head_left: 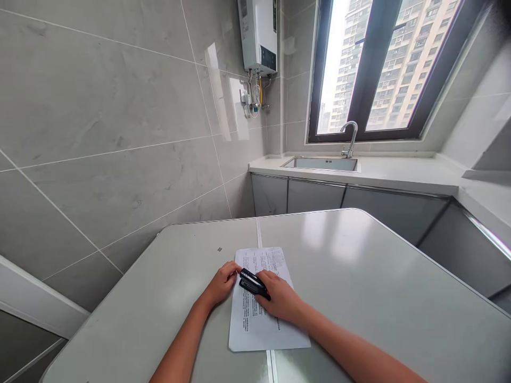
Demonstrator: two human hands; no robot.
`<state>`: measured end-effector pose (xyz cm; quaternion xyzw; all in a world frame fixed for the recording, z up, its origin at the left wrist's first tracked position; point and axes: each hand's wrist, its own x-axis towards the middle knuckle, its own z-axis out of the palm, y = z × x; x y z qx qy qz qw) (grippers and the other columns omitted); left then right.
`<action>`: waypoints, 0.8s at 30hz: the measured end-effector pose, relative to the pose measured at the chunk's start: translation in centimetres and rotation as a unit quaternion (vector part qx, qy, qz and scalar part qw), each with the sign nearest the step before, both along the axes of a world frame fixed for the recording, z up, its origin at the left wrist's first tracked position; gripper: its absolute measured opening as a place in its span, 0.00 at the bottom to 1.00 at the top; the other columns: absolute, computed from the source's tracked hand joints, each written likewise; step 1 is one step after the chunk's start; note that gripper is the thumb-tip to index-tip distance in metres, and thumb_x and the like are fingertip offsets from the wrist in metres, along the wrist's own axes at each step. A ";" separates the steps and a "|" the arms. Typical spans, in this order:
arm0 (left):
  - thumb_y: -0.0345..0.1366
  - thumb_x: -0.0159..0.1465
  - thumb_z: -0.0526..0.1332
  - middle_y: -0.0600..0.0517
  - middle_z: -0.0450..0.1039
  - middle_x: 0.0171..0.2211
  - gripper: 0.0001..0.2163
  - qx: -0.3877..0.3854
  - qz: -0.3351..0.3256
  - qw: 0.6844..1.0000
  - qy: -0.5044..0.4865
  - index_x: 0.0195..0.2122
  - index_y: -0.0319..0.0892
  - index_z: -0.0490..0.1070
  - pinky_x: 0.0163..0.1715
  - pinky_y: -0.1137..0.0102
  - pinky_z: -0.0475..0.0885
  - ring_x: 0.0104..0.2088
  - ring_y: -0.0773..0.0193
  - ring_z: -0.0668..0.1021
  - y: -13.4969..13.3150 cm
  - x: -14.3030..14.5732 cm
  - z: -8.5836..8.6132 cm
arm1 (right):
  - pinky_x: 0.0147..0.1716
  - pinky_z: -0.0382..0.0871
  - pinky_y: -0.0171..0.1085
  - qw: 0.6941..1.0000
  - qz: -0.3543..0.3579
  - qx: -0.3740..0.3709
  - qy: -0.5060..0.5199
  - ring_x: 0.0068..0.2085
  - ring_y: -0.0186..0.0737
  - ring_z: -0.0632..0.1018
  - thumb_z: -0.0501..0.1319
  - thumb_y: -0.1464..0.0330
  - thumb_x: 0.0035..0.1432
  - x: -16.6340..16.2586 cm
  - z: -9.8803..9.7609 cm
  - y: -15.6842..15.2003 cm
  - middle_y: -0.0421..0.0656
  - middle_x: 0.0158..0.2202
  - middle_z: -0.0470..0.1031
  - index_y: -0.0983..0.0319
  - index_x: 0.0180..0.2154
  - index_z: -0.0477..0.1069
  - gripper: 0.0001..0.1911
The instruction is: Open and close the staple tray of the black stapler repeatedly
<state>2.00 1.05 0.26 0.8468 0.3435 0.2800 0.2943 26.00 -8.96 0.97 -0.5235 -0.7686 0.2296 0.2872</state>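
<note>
Printed paper sheets (261,332) lie on the white table, across its middle seam. My right hand (279,295) is closed around a black stapler (252,281), which rests over the upper part of the paper with its front end pointing to the left edge. At that left edge my left hand (224,281) has its fingers bent and pressed together on the paper's margin, close by the stapler's front end. The stapler's rear end is hidden under my right hand. Whether the stapler's jaws are around the paper's edge I cannot tell.
A small dark piece, perhaps a strip of staples (219,249), lies on the table (383,298) beyond my left hand. Behind the table are a counter with a sink (323,163) and a faucet (350,138). A tiled wall (120,106) stands on the left.
</note>
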 end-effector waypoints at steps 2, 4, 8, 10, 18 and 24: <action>0.21 0.61 0.51 0.49 0.75 0.43 0.18 0.000 -0.013 1.000 0.008 0.44 0.44 0.75 0.49 0.65 0.70 0.45 0.59 0.75 0.1 0.0 -0.1 | 0.44 0.65 0.40 1.000 -0.013 0.007 0.001 0.46 0.46 0.75 0.63 0.72 0.59 -0.1 -0.3 0.1 0.44 0.45 0.75 0.58 0.47 0.70 0.13; 0.20 0.58 0.51 0.49 0.75 0.43 0.20 -0.001 -0.010 1.000 0.015 0.44 0.44 0.75 0.49 0.64 0.71 0.45 0.59 0.75 0.3 -0.1 -0.3 | 0.46 0.65 0.40 0.999 -0.027 0.015 0.022 0.48 0.46 0.74 0.62 0.73 0.60 0.1 -0.3 0.3 0.45 0.45 0.75 0.57 0.48 0.70 0.14; 0.19 0.57 0.51 0.48 0.77 0.44 0.20 -0.004 -0.023 1.000 0.014 0.39 0.44 0.79 0.47 0.66 0.72 0.45 0.60 0.77 0.5 -0.1 -0.7 | 0.50 0.65 0.40 0.996 -0.042 0.028 0.071 0.50 0.45 0.73 0.61 0.74 0.60 0.7 0.0 0.7 0.44 0.47 0.75 0.58 0.51 0.70 0.17; 0.19 0.58 0.51 0.47 0.78 0.47 0.20 -0.007 -0.036 0.999 0.009 0.37 0.44 0.80 0.49 0.65 0.73 0.48 0.59 0.78 0.6 -0.1 -0.7 | 0.49 0.65 0.40 0.997 -0.037 0.025 0.068 0.49 0.45 0.73 0.62 0.75 0.60 0.9 0.0 0.7 0.44 0.46 0.75 0.58 0.51 0.70 0.17; 0.21 0.58 0.50 0.50 0.81 0.48 0.21 -0.046 -0.024 0.998 -0.020 0.40 0.45 0.82 0.55 0.62 0.73 0.49 0.59 0.81 0.7 -0.2 -0.7 | 0.47 0.65 0.41 0.999 -0.025 -0.010 0.041 0.50 0.48 0.73 0.64 0.73 0.57 0.6 -0.2 0.7 0.45 0.45 0.76 0.58 0.48 0.72 0.16; 0.23 0.55 0.52 0.48 0.80 0.46 0.23 -0.064 -0.059 0.996 -0.017 0.45 0.45 0.81 0.54 0.61 0.72 0.48 0.56 0.79 0.1 -0.2 0.4 | 0.48 0.65 0.42 0.999 -0.014 -0.016 0.041 0.49 0.49 0.74 0.64 0.72 0.57 0.7 0.2 0.7 0.45 0.45 0.76 0.58 0.48 0.72 0.15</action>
